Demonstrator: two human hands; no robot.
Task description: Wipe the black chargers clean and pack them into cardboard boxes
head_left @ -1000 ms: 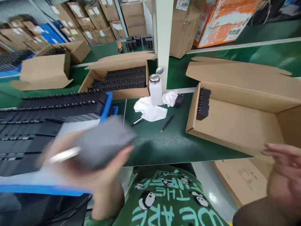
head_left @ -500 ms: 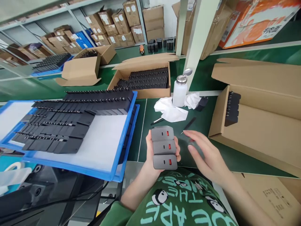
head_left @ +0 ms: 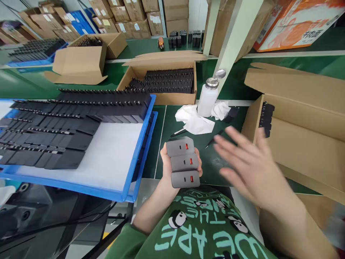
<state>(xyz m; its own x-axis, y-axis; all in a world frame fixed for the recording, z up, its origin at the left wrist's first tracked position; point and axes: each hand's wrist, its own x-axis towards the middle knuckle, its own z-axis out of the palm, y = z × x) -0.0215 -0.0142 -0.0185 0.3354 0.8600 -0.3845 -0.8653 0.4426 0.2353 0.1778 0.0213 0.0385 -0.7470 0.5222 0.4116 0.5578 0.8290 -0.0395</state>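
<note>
Three dark grey USB chargers (head_left: 184,162) rest side by side in my left hand (head_left: 167,166), whose fingers wrap round them from both sides. Their port faces, each with a red USB slot and a small dark slot, point up at me. To the right, my right hand (head_left: 250,165) is raised over the bench with its fingers spread and holds nothing; it is a little blurred. A thin black tool (head_left: 215,139), perhaps tweezers, lies on the green bench just beyond that hand. Near it are a white-and-black pen-like tool (head_left: 179,132) and crumpled white wipes (head_left: 198,121).
A blue-rimmed tray (head_left: 107,151) with rows of black chargers stands at left, stacked on another. A white pump bottle (head_left: 207,99) stands beyond the wipes. An open carton (head_left: 172,97) full of chargers sits behind. At right, another open carton (head_left: 307,151) holds several.
My right hand has moved right and up, away from the chargers, and its fingers have spread. The left hand still holds the three chargers. The view has shifted slightly.
</note>
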